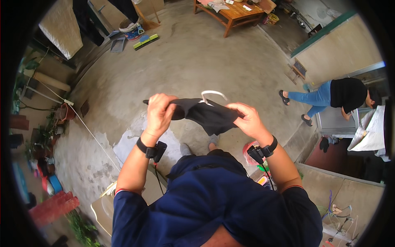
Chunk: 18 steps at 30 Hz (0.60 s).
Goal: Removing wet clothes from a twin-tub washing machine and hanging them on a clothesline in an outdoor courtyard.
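A black garment [203,115] is stretched in the air in front of me, between both hands. My left hand [160,111] pinches its left part, with a dark end sticking out past the fingers. At the opposite side, my right hand [247,119] grips the cloth between thumb and fingers. The white hook of a clothes hanger [213,93] rises from the middle of the garment. Cloth hides the rest of the hanger. Each of my wrists wears a black strap with a small device and a cable.
To the right, another person [347,95] bends at a doorway. Ahead stand a wooden table [230,15], a mop [146,42] and a dustpan [118,44]. A taut line [89,128] crosses the left side. Several hangers [341,220] hang at the lower right; potted plants [43,139] stand left.
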### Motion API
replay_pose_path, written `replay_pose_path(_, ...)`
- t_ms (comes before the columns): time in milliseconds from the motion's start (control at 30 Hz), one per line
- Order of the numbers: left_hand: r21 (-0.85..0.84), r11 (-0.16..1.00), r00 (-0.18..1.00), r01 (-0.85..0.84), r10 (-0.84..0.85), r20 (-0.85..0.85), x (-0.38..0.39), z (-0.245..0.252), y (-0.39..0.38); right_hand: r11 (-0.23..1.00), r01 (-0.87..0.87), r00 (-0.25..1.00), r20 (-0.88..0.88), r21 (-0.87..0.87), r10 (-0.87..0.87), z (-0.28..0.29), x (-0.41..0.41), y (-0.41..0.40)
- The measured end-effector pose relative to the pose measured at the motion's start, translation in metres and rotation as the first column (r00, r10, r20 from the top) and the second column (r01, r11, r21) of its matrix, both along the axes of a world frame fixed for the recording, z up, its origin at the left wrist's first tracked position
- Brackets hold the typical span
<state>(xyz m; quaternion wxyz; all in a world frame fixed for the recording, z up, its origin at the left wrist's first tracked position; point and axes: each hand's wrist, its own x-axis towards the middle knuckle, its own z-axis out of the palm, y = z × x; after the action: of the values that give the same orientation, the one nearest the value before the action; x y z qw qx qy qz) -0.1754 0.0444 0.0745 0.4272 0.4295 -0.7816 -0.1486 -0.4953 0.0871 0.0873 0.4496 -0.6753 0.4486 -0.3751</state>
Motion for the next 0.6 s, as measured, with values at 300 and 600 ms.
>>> replay_pose_path(300,0.051,0.99,0.991,-0.129,0.13,-0.035,0.042,0.016,-0.015,0.953,0.287,0.958,-0.046,0.102,-0.283,-0.04,-0.04,0.001)
replay_pose_path(600,0.191,0.964,0.953,-0.185,0.223,-0.205,0.063,0.002,-0.012,0.981,0.184,0.969,-0.16,-0.054,-0.19,-0.014,-0.046,-0.005)
